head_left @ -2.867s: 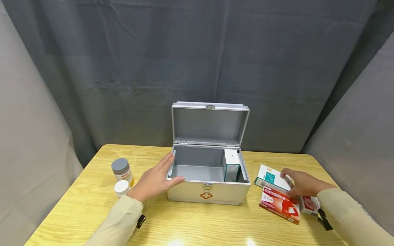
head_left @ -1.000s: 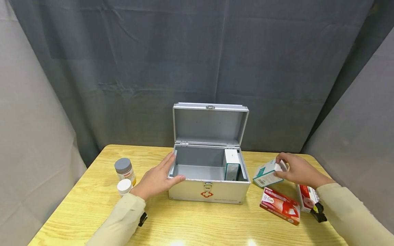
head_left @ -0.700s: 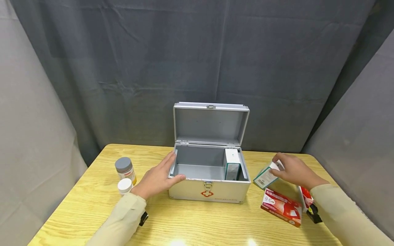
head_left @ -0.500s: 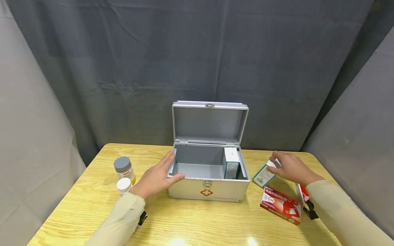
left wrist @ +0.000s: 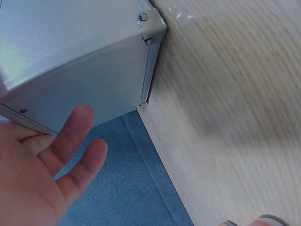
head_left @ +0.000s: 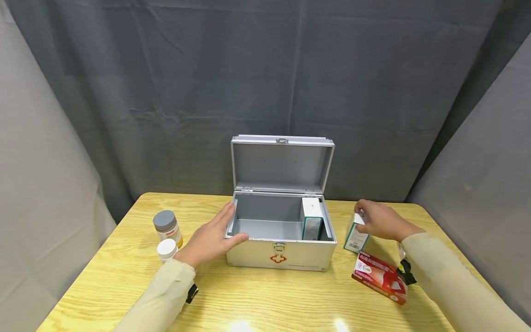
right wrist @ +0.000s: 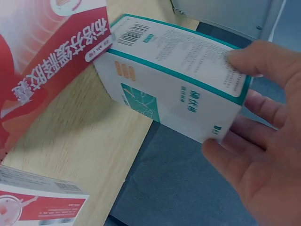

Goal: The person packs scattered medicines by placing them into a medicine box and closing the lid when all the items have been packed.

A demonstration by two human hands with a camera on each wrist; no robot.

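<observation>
Ideally, swing the low end of the carton [head_left: 355, 240] clear of the red box [head_left: 380, 277], just beside it at 5 o'clock. The right hand's [head_left: 383, 220] grip pinches the carton's upper end, parted only to its width, while the left hand [head_left: 209, 242], extended with thumb apart, lies by the 9 o'clock rim of the case [head_left: 255, 254], which sits at the carton's 9 o'clock.

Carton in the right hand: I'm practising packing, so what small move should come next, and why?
Perhaps lift the held carton toward the open case: the right hand grips the carton's upper end, and the case has free space left of the carton inside.
</observation>
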